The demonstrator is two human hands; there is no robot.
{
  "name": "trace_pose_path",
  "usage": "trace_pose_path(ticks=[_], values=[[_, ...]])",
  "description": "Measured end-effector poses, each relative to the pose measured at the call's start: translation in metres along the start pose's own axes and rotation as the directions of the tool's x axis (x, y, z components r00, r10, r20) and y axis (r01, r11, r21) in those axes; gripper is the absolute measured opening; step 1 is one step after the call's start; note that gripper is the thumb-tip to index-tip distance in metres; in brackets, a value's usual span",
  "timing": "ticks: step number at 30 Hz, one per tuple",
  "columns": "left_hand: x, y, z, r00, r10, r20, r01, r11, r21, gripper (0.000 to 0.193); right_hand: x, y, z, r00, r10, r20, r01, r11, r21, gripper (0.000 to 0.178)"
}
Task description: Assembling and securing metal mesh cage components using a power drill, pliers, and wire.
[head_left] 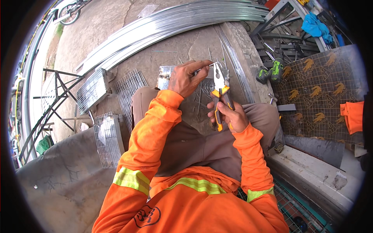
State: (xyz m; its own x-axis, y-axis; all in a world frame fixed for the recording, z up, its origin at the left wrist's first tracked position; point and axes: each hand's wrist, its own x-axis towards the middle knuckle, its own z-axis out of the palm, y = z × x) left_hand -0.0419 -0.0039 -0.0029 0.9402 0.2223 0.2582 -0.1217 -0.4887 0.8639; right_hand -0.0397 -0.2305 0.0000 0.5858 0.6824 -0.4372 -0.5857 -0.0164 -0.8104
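Note:
My right hand (233, 116) is wrapped round a pair of combination pliers (220, 86) with yellow and grey handles, its jaws pointing away from me. The handles stand somewhat apart. Close by on the left, my left hand (189, 78) is closed in a pinch on a short, thin metal piece (212, 63), which reaches toward the plier jaws. Whether the jaws touch that piece I cannot tell. Beneath my hands, several loose bits of wire (199, 101) lie on the ground between my knees. A shiny metal sheet piece (164, 73) shows behind my left hand.
Wire mesh cages (93, 91) and a mesh panel (130, 87) stand left of my knee. Long metal strips (167, 25) stretch across the ground ahead. To the right are green power tools (276, 70), a patterned board (318, 89) and a metal frame (278, 17).

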Motion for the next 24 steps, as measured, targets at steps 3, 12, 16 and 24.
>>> trace_pose_path(ticks=[3,12,16,24], values=[[0.001,0.0,-0.002,0.999,0.034,0.025,-0.035,0.999,0.038,0.024,0.0,0.002,-0.004,1.0,0.005,0.015,-0.005,1.0,0.024,0.051],[0.0,0.002,0.001,1.0,-0.001,-0.003,0.001,1.0,0.002,0.024,0.013,0.019,-0.005,0.879,-0.081,-0.469,-0.046,0.967,-0.252,0.027],[0.001,0.0,0.001,0.995,-0.101,0.0,0.101,0.994,-0.041,0.025,0.012,0.014,-0.009,0.899,-0.133,-0.417,0.012,0.96,-0.281,0.031],[0.004,-0.003,0.004,0.982,-0.185,0.03,0.186,0.982,-0.036,0.025,0.017,0.022,-0.003,0.925,-0.279,-0.256,0.169,0.909,-0.38,0.037]])
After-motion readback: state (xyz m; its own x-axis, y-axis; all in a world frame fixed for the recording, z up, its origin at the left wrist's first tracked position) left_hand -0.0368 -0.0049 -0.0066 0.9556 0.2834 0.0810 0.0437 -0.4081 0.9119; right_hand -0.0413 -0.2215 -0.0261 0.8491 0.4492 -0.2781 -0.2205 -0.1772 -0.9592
